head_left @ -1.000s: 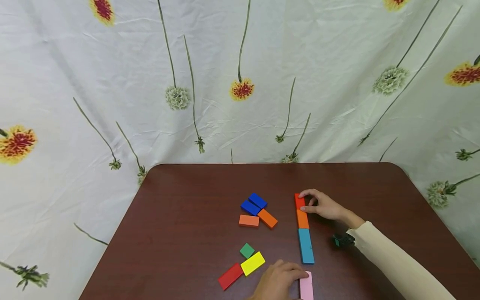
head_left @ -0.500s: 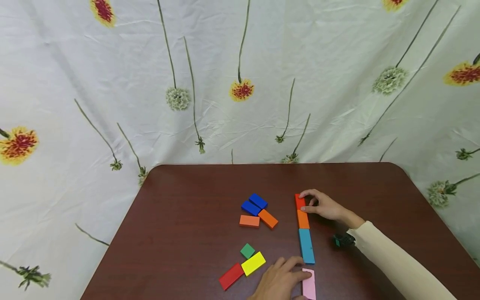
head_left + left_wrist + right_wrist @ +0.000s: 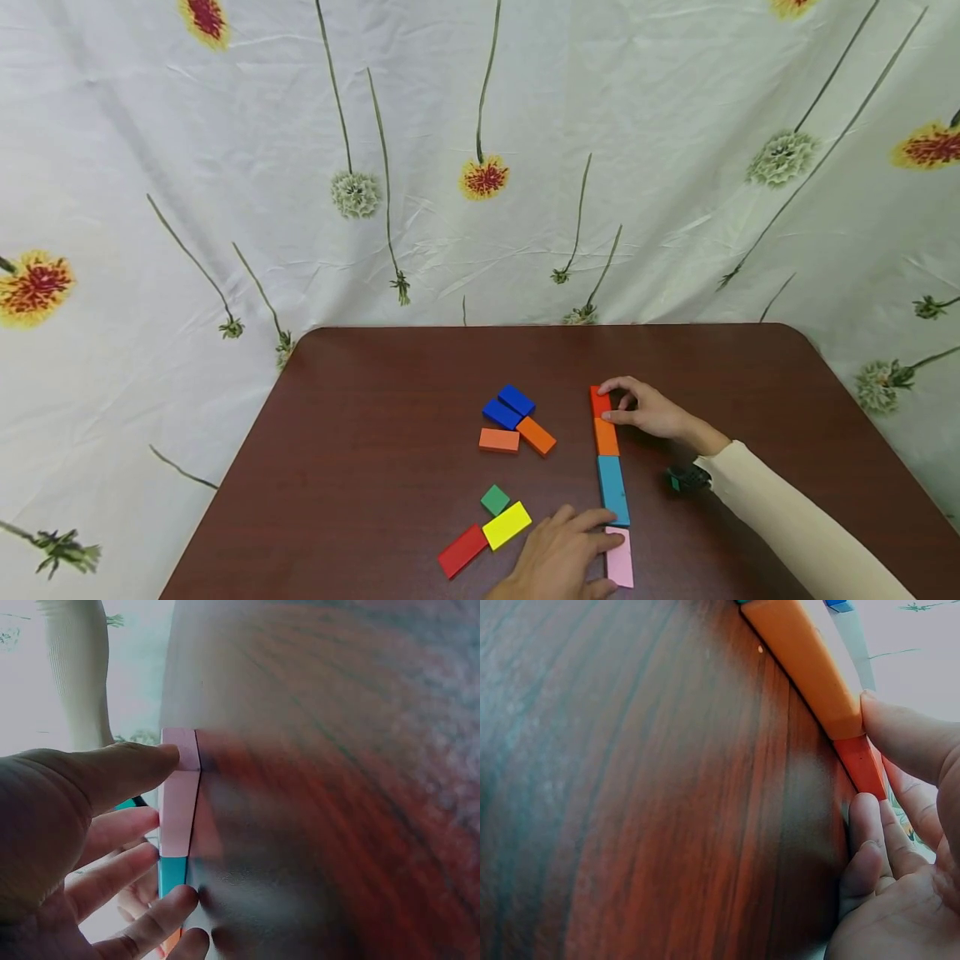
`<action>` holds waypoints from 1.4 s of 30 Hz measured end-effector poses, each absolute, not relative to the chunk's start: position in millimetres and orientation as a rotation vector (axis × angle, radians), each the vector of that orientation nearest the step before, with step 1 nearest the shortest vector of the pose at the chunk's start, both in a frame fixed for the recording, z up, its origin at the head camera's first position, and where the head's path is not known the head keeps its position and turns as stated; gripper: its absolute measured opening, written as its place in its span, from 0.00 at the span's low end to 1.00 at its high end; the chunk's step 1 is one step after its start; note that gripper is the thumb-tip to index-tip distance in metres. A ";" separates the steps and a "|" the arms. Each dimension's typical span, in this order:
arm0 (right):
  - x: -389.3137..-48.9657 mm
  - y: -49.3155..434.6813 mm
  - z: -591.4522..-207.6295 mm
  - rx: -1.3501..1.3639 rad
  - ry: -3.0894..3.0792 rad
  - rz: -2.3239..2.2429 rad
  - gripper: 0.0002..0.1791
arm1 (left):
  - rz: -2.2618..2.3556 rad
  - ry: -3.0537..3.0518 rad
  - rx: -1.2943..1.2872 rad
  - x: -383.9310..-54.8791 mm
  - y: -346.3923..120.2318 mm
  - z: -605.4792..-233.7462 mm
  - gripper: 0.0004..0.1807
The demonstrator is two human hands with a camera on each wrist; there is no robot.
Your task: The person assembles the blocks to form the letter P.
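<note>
A row of wooden blocks runs along the right half of the table: red [image 3: 597,406], orange [image 3: 606,439], blue [image 3: 612,487] and pink [image 3: 619,567], end to end. My left hand [image 3: 557,554] holds the pink block at the near end of the row. Its thumb lies on the block's near end, while a fingertip reaches the joint with the blue block. At the far end, my right hand [image 3: 651,410] keeps the red block between thumb and curled fingers. The right thumb [image 3: 900,735] touches the orange block's edge, and fingers sit around the red block's far end.
Left of the row, two dark blue blocks [image 3: 508,407] lie beside two orange ones [image 3: 499,441]. Nearer are a green block [image 3: 495,500], a yellow block [image 3: 507,525] and a red block [image 3: 462,552]. A flowered cloth [image 3: 420,250] hangs behind the table [image 3: 360,467].
My left hand has slid the pink block forward and slightly right, up against the blue block's near end. The right hand has stayed at the red block.
</note>
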State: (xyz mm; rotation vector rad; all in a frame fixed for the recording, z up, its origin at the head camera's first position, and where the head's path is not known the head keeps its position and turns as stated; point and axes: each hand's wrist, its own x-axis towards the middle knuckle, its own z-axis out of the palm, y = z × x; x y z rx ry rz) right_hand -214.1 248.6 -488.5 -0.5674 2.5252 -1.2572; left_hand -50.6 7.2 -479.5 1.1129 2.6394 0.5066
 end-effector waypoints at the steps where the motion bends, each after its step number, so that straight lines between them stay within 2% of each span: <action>1: -213.9 248.5 -488.2 -0.565 2.525 -1.256 0.22 | 0.508 2.636 1.109 -50.9 7.5 -479.2 0.26; 23: -214.2 248.1 -488.1 -0.573 2.528 -1.234 0.22 | 0.540 2.659 1.028 -50.3 6.3 -469.8 0.29; 28: -214.1 247.8 -487.8 -0.573 2.528 -1.234 0.22 | 0.618 2.696 0.982 -51.8 -14.0 -458.9 0.26; 34: -215.1 248.1 -487.6 -0.582 2.519 -1.245 0.22 | 0.448 2.860 1.138 -54.7 -58.7 -463.2 0.30; 42: -216.4 249.2 -488.8 -0.587 2.501 -1.248 0.21 | 0.343 2.761 0.824 -50.0 -93.4 -474.3 0.31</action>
